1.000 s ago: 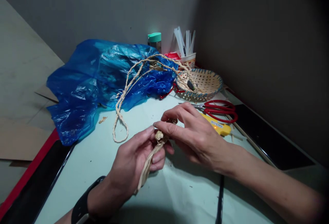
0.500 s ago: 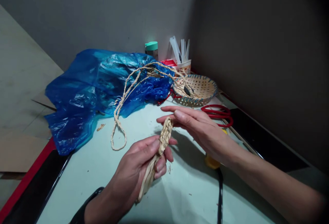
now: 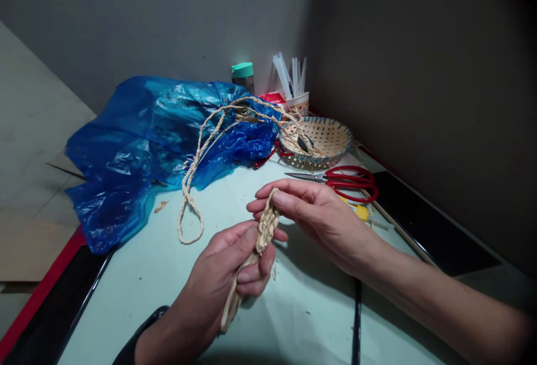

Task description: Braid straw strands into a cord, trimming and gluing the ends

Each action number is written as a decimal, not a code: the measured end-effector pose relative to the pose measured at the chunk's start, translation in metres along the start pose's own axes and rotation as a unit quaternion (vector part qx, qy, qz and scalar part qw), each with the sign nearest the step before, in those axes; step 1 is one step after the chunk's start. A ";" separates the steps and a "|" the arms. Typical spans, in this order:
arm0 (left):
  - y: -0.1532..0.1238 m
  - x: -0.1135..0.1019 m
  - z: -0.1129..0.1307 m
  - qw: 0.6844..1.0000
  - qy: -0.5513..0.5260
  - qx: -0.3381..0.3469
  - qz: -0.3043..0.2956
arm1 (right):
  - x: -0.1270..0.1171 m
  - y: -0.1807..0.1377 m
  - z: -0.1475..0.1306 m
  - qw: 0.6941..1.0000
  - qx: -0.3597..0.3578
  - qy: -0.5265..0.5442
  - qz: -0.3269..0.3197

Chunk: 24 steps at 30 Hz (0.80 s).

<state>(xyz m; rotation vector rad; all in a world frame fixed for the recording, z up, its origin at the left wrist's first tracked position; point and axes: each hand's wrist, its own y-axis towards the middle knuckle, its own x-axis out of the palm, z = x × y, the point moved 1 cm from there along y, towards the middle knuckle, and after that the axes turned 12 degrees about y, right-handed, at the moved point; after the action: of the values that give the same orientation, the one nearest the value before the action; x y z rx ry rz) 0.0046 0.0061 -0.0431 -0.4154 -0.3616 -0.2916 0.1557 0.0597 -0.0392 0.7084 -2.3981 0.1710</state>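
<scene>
A short piece of braided straw [image 3: 267, 226] is held over the table, its thick plaited part pointing up and away from me. My left hand [image 3: 229, 270] grips its lower end between thumb and fingers, and loose straw strands [image 3: 231, 304] hang out below the palm. At the top of the plait, my right hand [image 3: 310, 208] pinches the tip, thumb on the near side and fingers behind. Beyond both hands lies a long thin braided straw cord [image 3: 191, 186], looped on the table and running up over a blue plastic bag [image 3: 168, 124].
Red-handled scissors [image 3: 350, 181] and a yellow tool [image 3: 358, 210] lie just past my right hand. Behind them sits a woven basket [image 3: 329, 138] with cord ends in it. A cup of white sticks [image 3: 298, 102] and a green-lidded jar [image 3: 243, 76] stand by the wall.
My right hand has closed from a loose, stretched position to a pinch on the plait's tip. The scissors' blades and the yellow tool now show more. The view has shifted slightly.
</scene>
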 end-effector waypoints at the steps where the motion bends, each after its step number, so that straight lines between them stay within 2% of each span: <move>1: 0.000 0.000 0.000 1.000 -0.001 -0.002 0.004 | 0.000 0.000 0.000 1.000 -0.002 0.001 0.003; 12: -0.002 0.001 0.001 0.999 0.019 0.005 0.032 | 0.003 -0.002 0.001 1.000 -0.013 0.022 0.001; 18: -0.004 0.000 0.001 1.000 -0.009 0.007 0.001 | 0.003 -0.001 -0.002 0.999 -0.018 0.038 0.009; 24: -0.003 -0.002 0.000 0.999 -0.043 -0.002 -0.003 | 0.003 0.000 -0.004 0.997 -0.009 0.067 0.025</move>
<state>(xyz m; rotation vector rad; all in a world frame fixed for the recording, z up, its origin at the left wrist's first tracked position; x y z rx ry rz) 0.0022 0.0042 -0.0427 -0.4307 -0.4472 -0.2811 0.1559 0.0590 -0.0345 0.6097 -2.2881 0.2119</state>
